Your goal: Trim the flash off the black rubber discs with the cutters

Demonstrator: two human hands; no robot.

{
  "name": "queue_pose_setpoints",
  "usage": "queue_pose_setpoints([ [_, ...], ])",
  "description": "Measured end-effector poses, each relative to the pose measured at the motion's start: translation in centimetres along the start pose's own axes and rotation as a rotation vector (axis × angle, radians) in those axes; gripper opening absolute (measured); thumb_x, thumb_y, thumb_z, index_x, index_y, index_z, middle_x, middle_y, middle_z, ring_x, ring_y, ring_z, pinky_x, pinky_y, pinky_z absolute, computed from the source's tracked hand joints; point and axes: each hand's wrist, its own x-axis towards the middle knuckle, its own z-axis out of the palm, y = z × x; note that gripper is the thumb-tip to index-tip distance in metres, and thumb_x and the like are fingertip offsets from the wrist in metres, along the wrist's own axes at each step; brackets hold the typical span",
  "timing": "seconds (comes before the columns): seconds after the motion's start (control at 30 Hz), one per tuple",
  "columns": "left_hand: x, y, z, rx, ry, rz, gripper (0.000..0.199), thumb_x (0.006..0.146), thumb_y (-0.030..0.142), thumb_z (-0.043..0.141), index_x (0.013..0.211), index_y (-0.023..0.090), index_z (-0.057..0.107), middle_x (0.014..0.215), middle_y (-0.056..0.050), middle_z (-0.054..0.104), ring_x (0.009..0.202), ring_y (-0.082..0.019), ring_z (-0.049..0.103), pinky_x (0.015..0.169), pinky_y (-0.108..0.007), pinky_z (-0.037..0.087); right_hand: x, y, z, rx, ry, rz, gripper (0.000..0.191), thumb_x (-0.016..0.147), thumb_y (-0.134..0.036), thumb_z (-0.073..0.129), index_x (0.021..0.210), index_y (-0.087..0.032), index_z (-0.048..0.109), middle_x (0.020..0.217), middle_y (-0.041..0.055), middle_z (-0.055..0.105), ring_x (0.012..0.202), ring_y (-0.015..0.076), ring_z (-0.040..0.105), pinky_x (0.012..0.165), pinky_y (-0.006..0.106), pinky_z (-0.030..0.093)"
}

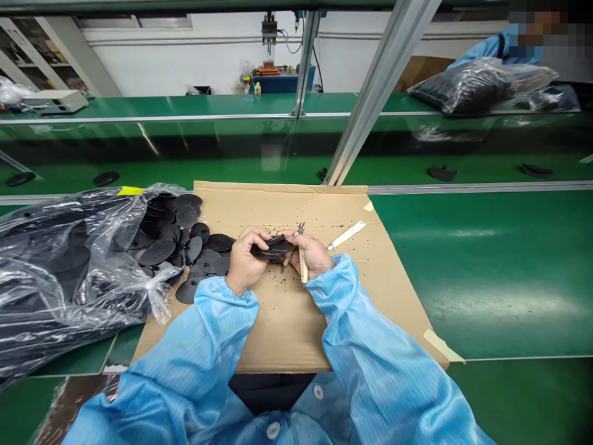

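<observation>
Above the cardboard sheet (287, 327), my left hand (248, 259) grips a black plastic part (273, 248) by its left side. My right hand (315, 254) is closed around a pair of nippers (302, 262) with cream handles, their jaws pointing away from me, and its fingertips touch the right end of the black part. Small black bits lie scattered on the cardboard around both hands. A white-handled knife (346, 235) rests to the right. Left of my left hand is a pile of black oval parts (160, 250), spilling from a clear plastic bag (88, 266).
Behind the cardboard runs a green conveyor (259, 170) carrying several black parts. A slanted metal post (377, 99) rises at the cardboard's back edge. Filled plastic bags (472, 86) and a person in blue (491, 48) are at the back right.
</observation>
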Motion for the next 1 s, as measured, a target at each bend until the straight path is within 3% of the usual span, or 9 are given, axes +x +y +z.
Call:
queue_pose_setpoints([
  [0.2,-0.1,0.1,0.0,0.08,-0.025,0.059,0.022,0.061,0.003,0.067,0.066,0.021,0.055,0.087,-0.004,0.062,0.084,-0.018,0.059,0.08,-0.031,0.046,0.0,0.2,0.2,-0.011,0.028,-0.021,0.012,0.066,-0.027,0.063,0.073,-0.018,0.063,0.067,0.0036,0.064,0.056,0.0153,0.055,0.05,0.028,0.046],
  [0.4,-0.2,0.5,0.0,0.16,-0.049,0.125,0.022,0.061,0.0,0.063,0.066,0.02,0.055,0.085,-0.005,0.062,0.083,-0.018,0.06,0.079,-0.031,0.046,-0.1,-0.1,0.7,0.027,0.096,0.023,0.012,0.062,-0.018,0.059,0.072,-0.018,0.066,0.061,-0.0001,0.06,0.055,0.0141,0.052,0.05,0.026,0.043],
  [0.63,-0.5,0.0,0.1,0.257,-0.056,0.305,0.02,0.066,0.002,0.061,0.071,0.019,0.053,0.088,-0.004,0.06,0.083,-0.015,0.061,0.075,-0.029,0.049,-0.4,-0.5,0.9,0.078,0.116,0.05,0.01,0.058,-0.017,0.058,0.065,-0.019,0.064,0.062,-0.0009,0.06,0.063,0.0143,0.055,0.056,0.025,0.043],
  [0.77,-0.8,0.4,0.3,0.323,-0.079,0.374,0.019,0.066,0.002,0.06,0.071,0.019,0.054,0.089,-0.004,0.061,0.085,-0.016,0.061,0.075,-0.03,0.05,-0.6,-0.6,1.0,0.069,0.14,0.092,0.014,0.056,-0.017,0.057,0.067,-0.019,0.066,0.061,-0.0018,0.06,0.057,0.0128,0.051,0.05,0.024,0.039],
  [0.83,-0.8,0.4,0.3,0.32,-0.06,0.357,0.02,0.065,0.001,0.06,0.071,0.019,0.055,0.09,-0.004,0.062,0.086,-0.016,0.061,0.076,-0.03,0.05,-0.6,-0.6,1.1,0.072,0.13,0.069,0.014,0.057,-0.018,0.058,0.067,-0.018,0.067,0.062,-0.0015,0.06,0.058,0.0126,0.051,0.05,0.023,0.039],
  [1.0,-0.5,-0.6,0.4,0.155,0.054,0.146,0.018,0.067,0.004,0.064,0.073,0.018,0.054,0.091,-0.004,0.065,0.087,-0.016,0.063,0.081,-0.031,0.049,-0.6,-0.6,1.3,0.123,0.054,-0.047,0.016,0.065,-0.026,0.064,0.077,-0.018,0.07,0.071,0.0002,0.062,0.061,0.0121,0.052,0.055,0.025,0.043],
])
